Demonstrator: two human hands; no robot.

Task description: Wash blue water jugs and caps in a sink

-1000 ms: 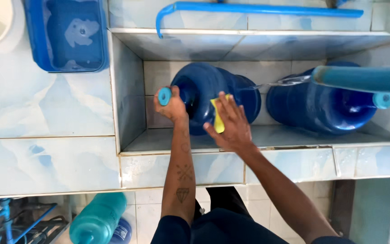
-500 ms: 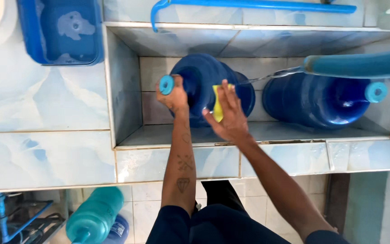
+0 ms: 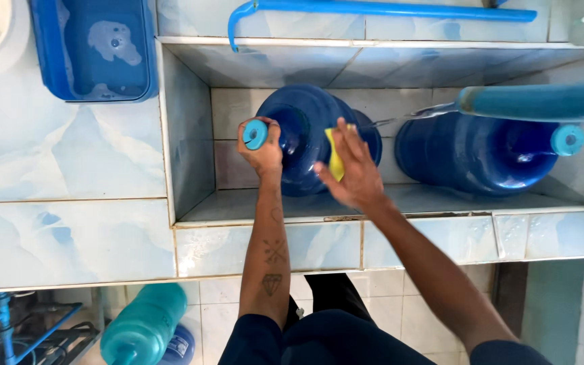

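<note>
A large blue water jug [image 3: 305,132] lies tilted in a tiled sink basin [image 3: 251,206], its light blue cap [image 3: 255,134] pointing toward me. My left hand [image 3: 265,152] grips the jug's neck just behind the cap. My right hand [image 3: 354,169] presses a yellow sponge [image 3: 334,154] flat against the jug's side, fingers spread.
A second blue jug [image 3: 474,152] with a light blue cap [image 3: 567,140] lies to the right in the basin. A blue pipe [image 3: 373,8] runs above. A blue tub [image 3: 96,47] with water sits on the left counter. A teal jug [image 3: 144,324] stands on the floor below.
My right hand with the sponge has slid slightly over the jug's side. The left hand keeps its hold on the neck. The view has shifted a little.
</note>
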